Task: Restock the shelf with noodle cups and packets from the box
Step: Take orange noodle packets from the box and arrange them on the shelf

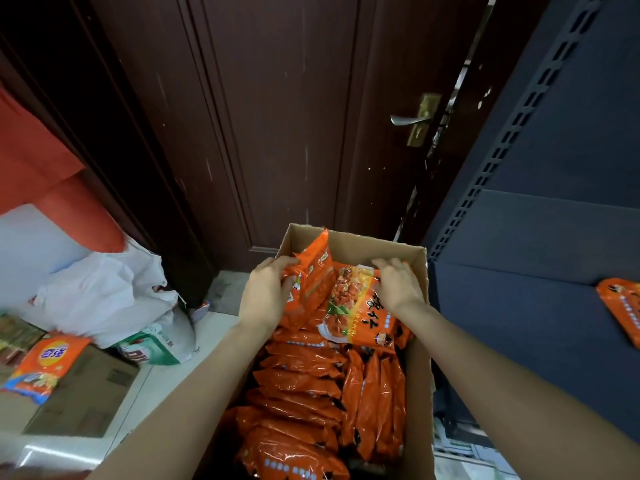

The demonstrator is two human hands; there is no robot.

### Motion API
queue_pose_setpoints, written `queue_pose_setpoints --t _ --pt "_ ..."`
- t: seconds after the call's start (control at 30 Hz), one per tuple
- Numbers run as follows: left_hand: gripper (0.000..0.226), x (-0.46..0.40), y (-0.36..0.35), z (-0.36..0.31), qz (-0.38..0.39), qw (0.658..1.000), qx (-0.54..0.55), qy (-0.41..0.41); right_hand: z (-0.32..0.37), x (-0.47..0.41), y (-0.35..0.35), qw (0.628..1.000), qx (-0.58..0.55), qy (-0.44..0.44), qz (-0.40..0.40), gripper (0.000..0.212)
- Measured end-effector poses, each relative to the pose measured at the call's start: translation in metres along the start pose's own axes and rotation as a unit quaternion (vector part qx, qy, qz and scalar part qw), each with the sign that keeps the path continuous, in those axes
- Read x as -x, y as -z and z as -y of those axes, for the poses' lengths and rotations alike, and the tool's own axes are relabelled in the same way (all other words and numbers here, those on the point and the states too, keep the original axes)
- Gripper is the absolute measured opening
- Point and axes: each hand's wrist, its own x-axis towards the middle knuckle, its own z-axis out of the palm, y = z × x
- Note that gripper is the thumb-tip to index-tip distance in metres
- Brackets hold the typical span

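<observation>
Left hand (pixel 266 296) grips upright packets (pixel 311 275) | right hand (pixel 398 285) grasps flat packet (pixel 360 306) | inside box (pixel 420 368)

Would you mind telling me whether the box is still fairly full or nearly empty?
Fairly full. The box is packed with rows of orange packets along its length; the left hand and right hand grasp packets at the far end.
</observation>
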Motion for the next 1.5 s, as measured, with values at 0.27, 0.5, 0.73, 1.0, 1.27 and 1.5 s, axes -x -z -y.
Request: queue_pose_setpoints --t 0.27,0.5,0.73,1.0,1.27,1.5 --pt "0.029 0.006 0.013 -0.008 -0.032 0.997 0.065 -0.007 0.006 0.009 0.027 0.987 -0.14 0.002 -0.077 0.014" --pt "0.024 0.004 0.038 -0.058 -0.131 0.984 0.102 -0.062 -0.002 0.036 0.086 0.944 -0.264 0.072 -0.183 0.015" --pt "0.024 0.006 0.022 -0.157 -0.157 0.965 0.136 -0.16 -0.07 0.071 0.161 0.901 -0.313 0.075 -0.291 0.013" --pt "0.023 0.035 -0.084 -0.271 -0.073 0.971 0.134 -0.187 -0.229 0.117 0.182 0.919 -0.266 0.024 -0.291 0.014" --pt "0.021 0.059 -0.198 -0.338 -0.034 0.992 0.092 -0.075 -0.355 0.119 0.166 0.936 -0.246 -0.022 -0.251 0.014" --pt "0.021 0.06 -0.224 -0.35 -0.038 0.998 0.058 0.001 -0.377 0.086 0.158 0.942 -0.247 0.006 -0.227 0.017"
